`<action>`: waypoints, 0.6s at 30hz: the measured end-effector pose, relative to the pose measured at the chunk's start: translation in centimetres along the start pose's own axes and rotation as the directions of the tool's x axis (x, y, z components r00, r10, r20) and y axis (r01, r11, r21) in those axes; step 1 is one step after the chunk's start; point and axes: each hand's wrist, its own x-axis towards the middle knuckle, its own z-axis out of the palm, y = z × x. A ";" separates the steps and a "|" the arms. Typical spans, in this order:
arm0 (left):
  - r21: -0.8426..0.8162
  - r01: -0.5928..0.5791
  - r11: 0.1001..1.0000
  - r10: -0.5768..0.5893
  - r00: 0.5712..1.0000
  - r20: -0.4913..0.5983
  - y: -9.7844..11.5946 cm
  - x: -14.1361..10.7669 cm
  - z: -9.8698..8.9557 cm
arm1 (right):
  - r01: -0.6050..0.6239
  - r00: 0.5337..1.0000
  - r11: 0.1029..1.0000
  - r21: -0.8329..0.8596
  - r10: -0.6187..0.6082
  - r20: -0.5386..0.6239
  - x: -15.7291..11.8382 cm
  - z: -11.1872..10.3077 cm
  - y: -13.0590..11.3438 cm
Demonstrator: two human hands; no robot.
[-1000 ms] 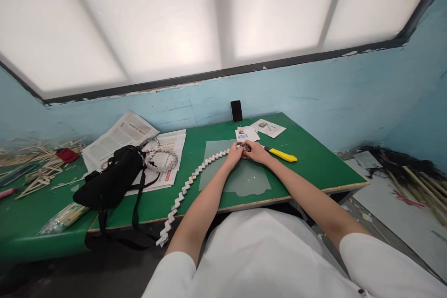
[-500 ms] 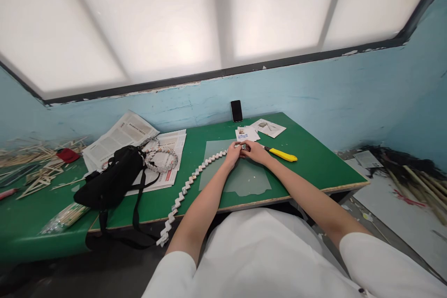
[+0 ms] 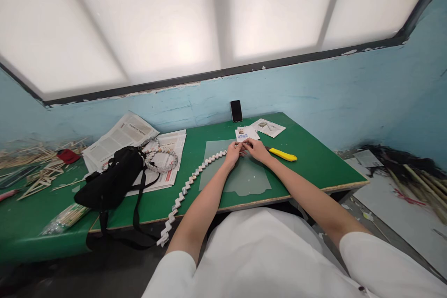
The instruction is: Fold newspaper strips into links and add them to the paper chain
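A zigzag chain of folded paper (image 3: 190,180) runs from my hands across the green table and hangs over its front edge. My left hand (image 3: 234,152) is closed on the chain's far end. Close against it, my right hand (image 3: 254,148) pinches at the same end, fingertips meeting the left ones; the small piece between them is mostly hidden. Both hands are above a translucent sheet (image 3: 244,179). Just right of my right hand lies a yellow-handled utility knife (image 3: 282,154), and behind the hands are white paper pieces (image 3: 247,133).
A phone (image 3: 236,111) leans on the blue wall. To the left lie a black bag (image 3: 115,179) with straps, newspapers (image 3: 122,137), a coiled paper chain (image 3: 162,159), a red cap-like item (image 3: 67,156) and thin wooden sticks (image 3: 42,178). Bamboo poles (image 3: 426,191) lie at right.
My right hand has shifted slightly up and its fingers have moved at the chain's end. The chain, knife and papers stay where they were.
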 end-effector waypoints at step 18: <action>0.468 -0.400 0.788 0.415 0.907 0.078 -0.3 -0.6 -0.6 | -0.022 1.000 0.997 0.078 0.024 -0.020 -0.3 -0.6 -1.0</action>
